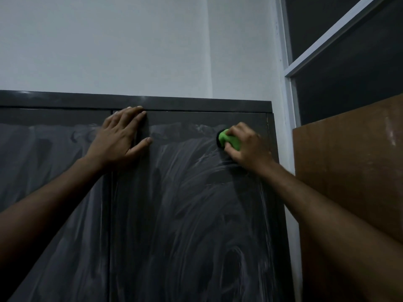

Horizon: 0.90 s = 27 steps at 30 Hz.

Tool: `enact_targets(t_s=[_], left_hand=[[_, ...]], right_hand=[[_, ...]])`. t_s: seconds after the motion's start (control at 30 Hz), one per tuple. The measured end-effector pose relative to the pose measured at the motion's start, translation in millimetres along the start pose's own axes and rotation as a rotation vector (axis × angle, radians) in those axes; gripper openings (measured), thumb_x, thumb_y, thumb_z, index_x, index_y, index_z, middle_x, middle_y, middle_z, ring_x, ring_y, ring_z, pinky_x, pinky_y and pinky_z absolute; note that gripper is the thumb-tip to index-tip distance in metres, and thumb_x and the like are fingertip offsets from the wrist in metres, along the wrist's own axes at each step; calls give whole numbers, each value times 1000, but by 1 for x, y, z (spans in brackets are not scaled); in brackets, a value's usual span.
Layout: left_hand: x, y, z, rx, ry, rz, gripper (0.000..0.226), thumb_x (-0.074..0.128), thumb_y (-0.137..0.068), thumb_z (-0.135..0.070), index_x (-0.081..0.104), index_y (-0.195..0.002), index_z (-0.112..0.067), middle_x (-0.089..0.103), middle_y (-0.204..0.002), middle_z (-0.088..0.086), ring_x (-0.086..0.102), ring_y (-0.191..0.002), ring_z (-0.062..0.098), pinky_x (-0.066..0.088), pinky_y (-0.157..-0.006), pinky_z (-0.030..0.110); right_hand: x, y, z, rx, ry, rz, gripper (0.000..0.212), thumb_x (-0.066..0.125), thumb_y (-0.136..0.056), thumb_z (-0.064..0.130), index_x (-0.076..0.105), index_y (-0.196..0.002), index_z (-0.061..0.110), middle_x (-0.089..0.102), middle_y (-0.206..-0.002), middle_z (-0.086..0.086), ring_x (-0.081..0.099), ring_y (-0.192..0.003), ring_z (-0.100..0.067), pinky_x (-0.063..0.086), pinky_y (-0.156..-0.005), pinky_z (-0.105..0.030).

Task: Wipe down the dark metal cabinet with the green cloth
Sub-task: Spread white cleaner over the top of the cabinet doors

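Wiping: we are near the top right corner of the right door of the dark metal cabinet, upper strip in progress by our reading.
Right hand: our right hand has its fingers curled round the green cloth, gripping it bunched into a wad; a wad gives a firm pad to press with, we judge.
Cloth position: pressed on the door face just below the top edge, near the right side; a dark clean patch shows beside it to the left.
Left hand: our left hand lies flat, fingers straight and spread, holding nothing, across the seam between the two doors, fingertips up by the top rail.
Why left is there: most likely bracing the doors so they don't rattle or swing under the rubbing, and steadying our high reach.
Left door: left door carries pale smears like the right one.
Surface state: whitish streaks and swirls cover both doors; a darker band runs along the top, so we judge much residue remains.
Surroundings: pale wall behind, brown board leaning to the right, window frame above it.
Risk: dim light makes missed patches hard to spot.
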<state>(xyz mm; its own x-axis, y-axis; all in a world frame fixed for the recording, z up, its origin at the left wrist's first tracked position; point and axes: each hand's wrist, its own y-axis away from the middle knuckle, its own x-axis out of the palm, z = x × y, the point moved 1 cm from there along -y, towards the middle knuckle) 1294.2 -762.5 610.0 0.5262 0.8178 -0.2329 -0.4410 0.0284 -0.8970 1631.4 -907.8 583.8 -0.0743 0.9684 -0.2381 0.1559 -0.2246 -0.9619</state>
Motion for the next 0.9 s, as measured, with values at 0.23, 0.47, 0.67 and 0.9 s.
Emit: enact_targets(t_s=[0.23, 0.47, 0.67, 0.9], left_hand=[[-9, -7, 11, -16, 7, -62, 82, 35, -96, -65, 41, -155, -8, 41, -158, 16, 37, -145, 36, 27, -119, 49], [-15, -2, 30, -33, -21, -32, 84, 32, -95, -64, 42, -154, -5, 40, -158, 17, 37, -144, 36, 25, -119, 51], [-18, -1, 34, -46, -21, -15, 83, 31, -95, -61, 40, -155, -5, 40, -159, 16, 36, -144, 37, 24, -119, 50], [-15, 0, 36, -28, -14, -39, 80, 34, -95, -59, 42, -155, -6, 41, -158, 14, 38, -143, 36, 27, -117, 48]], right_hand=[[3, -45, 14, 205, -10, -176, 22, 66, -93, 21, 61, -113, 13, 58, -111, -10, 59, -97, -27, 39, -73, -28], [1, -32, 28, -33, 33, 11, 25, 69, -83, 31, 64, -100, 14, 61, -100, -6, 61, -86, -29, 50, -69, -36], [11, -72, 47, 87, -43, -136, 24, 66, -92, 16, 64, -112, 4, 60, -111, -18, 58, -102, -34, 47, -84, -37], [20, -67, 61, 27, -32, -151, 22, 67, -90, 20, 63, -106, 6, 60, -108, -14, 60, -98, -32, 48, -76, -37]])
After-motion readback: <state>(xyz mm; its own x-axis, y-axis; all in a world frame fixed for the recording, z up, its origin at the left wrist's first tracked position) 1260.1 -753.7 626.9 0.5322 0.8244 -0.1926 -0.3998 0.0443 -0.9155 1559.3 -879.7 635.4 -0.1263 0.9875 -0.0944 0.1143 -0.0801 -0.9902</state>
